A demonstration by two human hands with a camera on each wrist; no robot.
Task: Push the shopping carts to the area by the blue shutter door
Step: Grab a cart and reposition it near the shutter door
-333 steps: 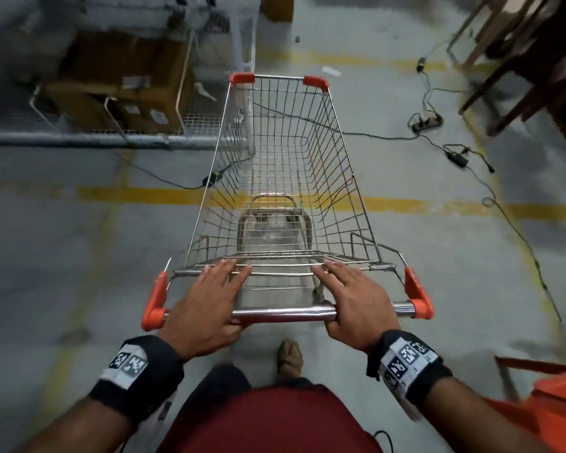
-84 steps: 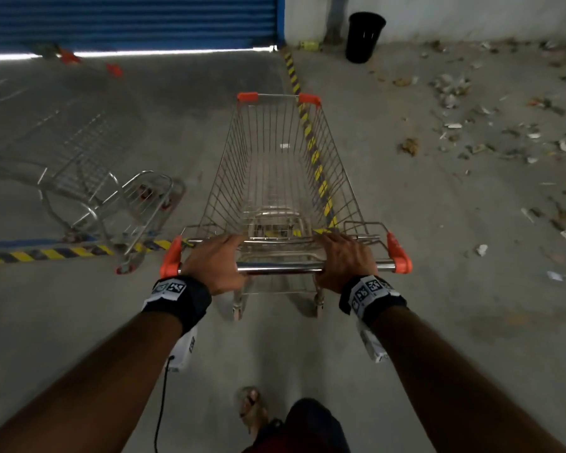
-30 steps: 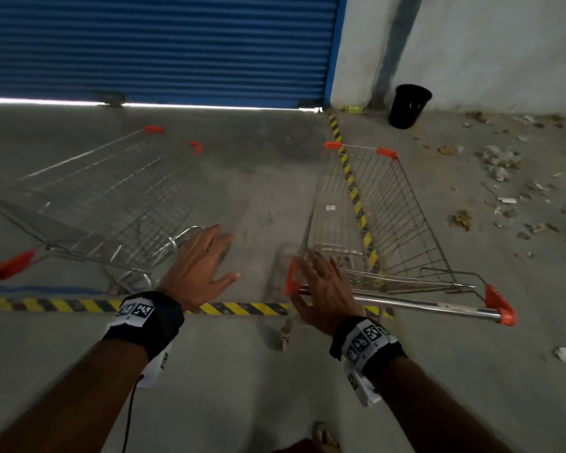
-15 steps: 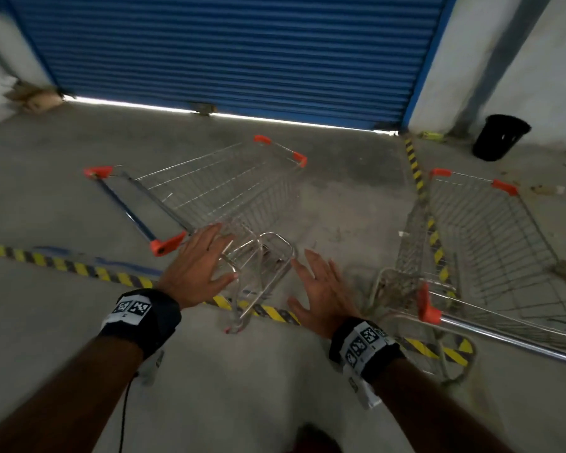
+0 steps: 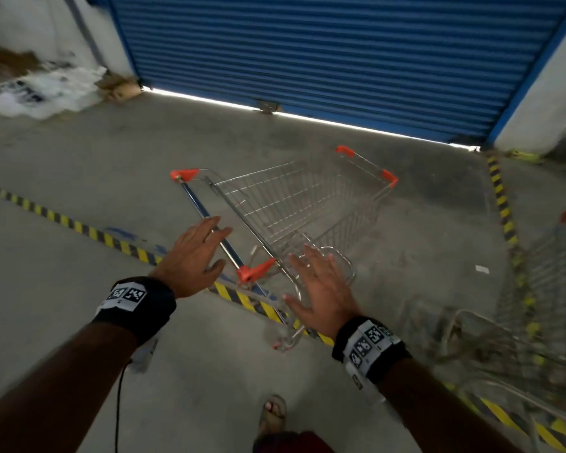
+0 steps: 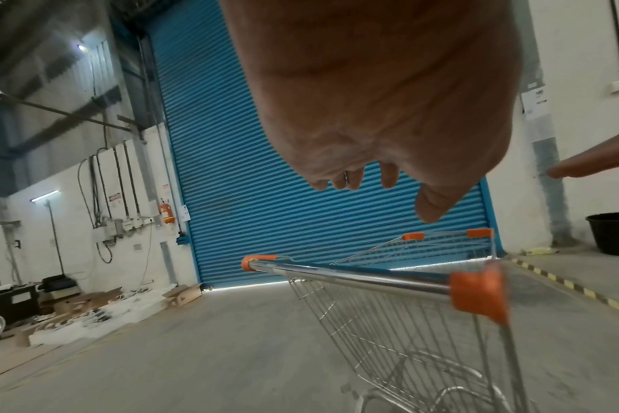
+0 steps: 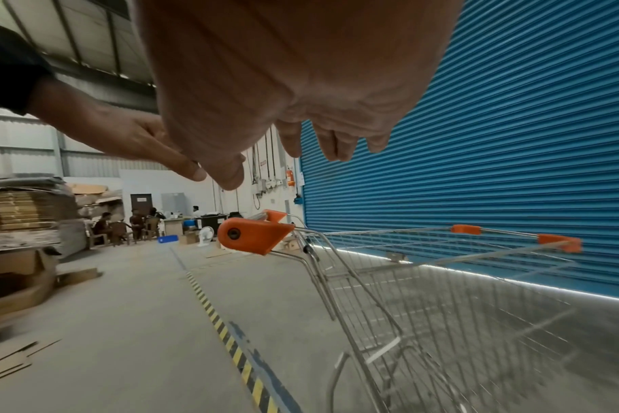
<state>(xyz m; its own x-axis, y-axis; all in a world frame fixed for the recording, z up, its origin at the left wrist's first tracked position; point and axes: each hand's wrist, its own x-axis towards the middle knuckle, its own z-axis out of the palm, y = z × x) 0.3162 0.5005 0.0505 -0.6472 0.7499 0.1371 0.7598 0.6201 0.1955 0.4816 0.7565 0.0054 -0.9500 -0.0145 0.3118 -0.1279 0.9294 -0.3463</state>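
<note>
A wire shopping cart with orange corner caps stands in front of the blue shutter door, its handle bar turned towards me. My left hand hovers over that bar with fingers spread, holding nothing. My right hand is also open, above the cart's near end by the orange handle cap. The wrist views show the bar and the cap below bare fingertips. A second cart stands at the right edge, untouched.
A yellow-black floor stripe runs under the carts and up the right side. Cardboard and white debris lie by the left wall. A black bin stands right of the door. My sandalled foot is below.
I have let go of the right cart and turned left. Both open hands have moved toward the handle of the cart in front of the shutter door.
</note>
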